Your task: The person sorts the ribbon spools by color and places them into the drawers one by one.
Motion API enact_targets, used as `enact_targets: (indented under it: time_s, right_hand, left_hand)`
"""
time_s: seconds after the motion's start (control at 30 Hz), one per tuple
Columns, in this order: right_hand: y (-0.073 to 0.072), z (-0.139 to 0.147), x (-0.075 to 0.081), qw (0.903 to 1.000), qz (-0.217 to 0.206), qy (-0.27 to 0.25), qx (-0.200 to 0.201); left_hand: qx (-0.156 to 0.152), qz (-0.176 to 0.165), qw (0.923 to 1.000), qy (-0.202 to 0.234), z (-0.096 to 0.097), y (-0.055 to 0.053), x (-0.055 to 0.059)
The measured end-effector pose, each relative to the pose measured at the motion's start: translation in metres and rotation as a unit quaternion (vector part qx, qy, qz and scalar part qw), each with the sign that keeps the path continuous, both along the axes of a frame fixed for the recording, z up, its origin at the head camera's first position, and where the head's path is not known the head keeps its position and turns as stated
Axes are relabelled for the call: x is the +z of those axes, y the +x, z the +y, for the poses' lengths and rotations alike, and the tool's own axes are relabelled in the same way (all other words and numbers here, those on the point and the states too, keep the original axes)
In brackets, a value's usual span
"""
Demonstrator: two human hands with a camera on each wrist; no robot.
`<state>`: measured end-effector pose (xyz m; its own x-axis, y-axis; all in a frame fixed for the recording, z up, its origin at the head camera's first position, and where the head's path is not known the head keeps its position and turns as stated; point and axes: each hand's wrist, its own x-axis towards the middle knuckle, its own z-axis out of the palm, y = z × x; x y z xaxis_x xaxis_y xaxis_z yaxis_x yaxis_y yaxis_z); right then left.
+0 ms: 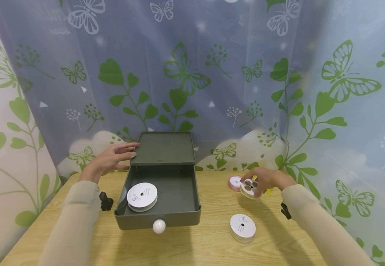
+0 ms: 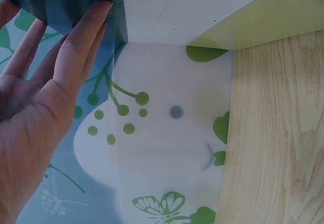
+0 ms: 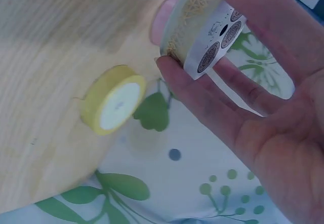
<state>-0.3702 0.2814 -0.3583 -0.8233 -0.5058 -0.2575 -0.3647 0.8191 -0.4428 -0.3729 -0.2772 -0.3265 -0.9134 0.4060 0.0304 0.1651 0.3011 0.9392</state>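
My right hand [image 1: 266,178] pinches a white ribbon spool [image 1: 247,188] by its rim, thumb on one side and fingers on the other. In the right wrist view the spool [image 3: 211,35] is tilted, with cream, gold-patterned ribbon and dark round prints on its face. My left hand [image 1: 112,159] touches the left side of a dark grey drawer box [image 1: 166,147] with extended fingers. Its drawer [image 1: 179,192], with a white knob [image 1: 159,226], is pulled out. Inside the drawer lies another white spool [image 1: 142,195], towards the left.
A pink ribbon spool [image 1: 234,183] lies just left of the right hand. A yellow ribbon spool [image 3: 112,101] sits near the table's back edge, mostly hidden in the head view. Nearer the front is a white spool [image 1: 242,227]. A patterned curtain [image 1: 225,111] hangs behind the table.
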Motion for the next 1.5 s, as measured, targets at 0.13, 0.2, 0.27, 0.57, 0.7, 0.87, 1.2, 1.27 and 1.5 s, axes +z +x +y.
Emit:
enact_targets:
  time_s: [0.13, 0.2, 0.27, 0.57, 0.7, 0.87, 1.2, 1.27, 1.5]
  right_hand:
    - [-0.001, -0.006, 0.009, 0.9998, 0.005, 0.001, 0.019]
    - [-0.002, -0.009, 0.013, 0.9995, 0.014, 0.006, 0.029]
    - [-0.003, -0.012, 0.016, 0.9988, 0.027, 0.013, 0.038]
    - [0.000, -0.030, 0.033, 0.9933, 0.085, 0.023, 0.075]
    - [0.003, -0.037, 0.040, 0.9904, 0.099, 0.016, 0.095]
    - [0.007, -0.042, 0.045, 0.9926, 0.082, 0.012, 0.089]
    - [0.018, -0.054, 0.063, 0.9915, 0.089, 0.009, 0.094]
    - [0.020, -0.058, 0.068, 0.9904, 0.095, 0.010, 0.100]
    - [0.028, -0.074, 0.082, 0.9839, 0.123, 0.004, 0.129]
  left_hand:
    - [0.002, -0.001, 1.0000, -0.002, 0.000, 0.001, 0.001]
    - [0.003, -0.001, 1.0000, -0.001, -0.001, 0.002, 0.001]
    - [0.002, -0.003, 1.0000, 0.002, -0.001, 0.002, 0.001]
    - [0.000, -0.007, 1.0000, 0.001, 0.000, 0.000, 0.002]
    - [0.004, -0.006, 1.0000, 0.002, 0.000, 0.000, 0.005]
    - [0.006, -0.007, 1.0000, 0.003, 0.001, 0.001, 0.005]
    - [0.005, -0.002, 1.0000, 0.006, -0.001, -0.001, 0.002]
    - [0.004, -0.002, 1.0000, 0.005, -0.001, -0.002, 0.001]
    - [0.007, -0.009, 0.9999, 0.000, -0.002, -0.003, -0.001]
